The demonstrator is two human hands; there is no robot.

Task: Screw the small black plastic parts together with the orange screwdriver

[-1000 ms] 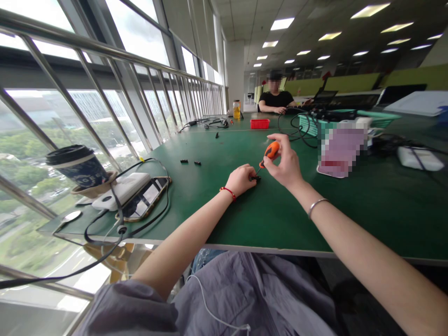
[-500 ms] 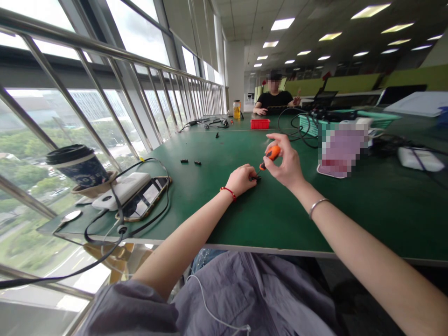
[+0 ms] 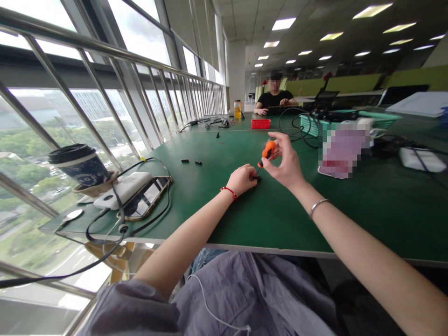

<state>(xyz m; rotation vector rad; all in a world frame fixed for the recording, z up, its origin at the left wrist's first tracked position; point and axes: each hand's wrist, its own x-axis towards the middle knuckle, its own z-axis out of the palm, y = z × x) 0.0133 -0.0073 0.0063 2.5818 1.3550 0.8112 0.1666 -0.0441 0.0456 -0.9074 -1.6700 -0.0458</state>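
My right hand (image 3: 285,159) is closed around the handle of an orange and black screwdriver (image 3: 269,149), which slants with its thin shaft pointing down to the left. The shaft reaches a small black part (image 3: 258,177) on the green table. My left hand (image 3: 242,181) rests on the tabletop with its fingers closed on that part, hiding most of it. What kind of part it is, I cannot make out. Two small black pieces (image 3: 198,163) lie to the left of my hands, and another small black piece (image 3: 217,135) stands farther back.
At the left are a paper cup (image 3: 80,165), a white power bank (image 3: 122,190), a phone (image 3: 147,198) and looping cables. A red tray (image 3: 261,124), a yellow jar (image 3: 237,109) and a teal basket (image 3: 310,125) stand farther back. A pixelated phone (image 3: 343,151) is at right. Another person sits opposite.
The screwdriver handle has tipped a little to the left and my right fingers have shifted around it. My left hand stays put. The person opposite has lowered a raised hand.
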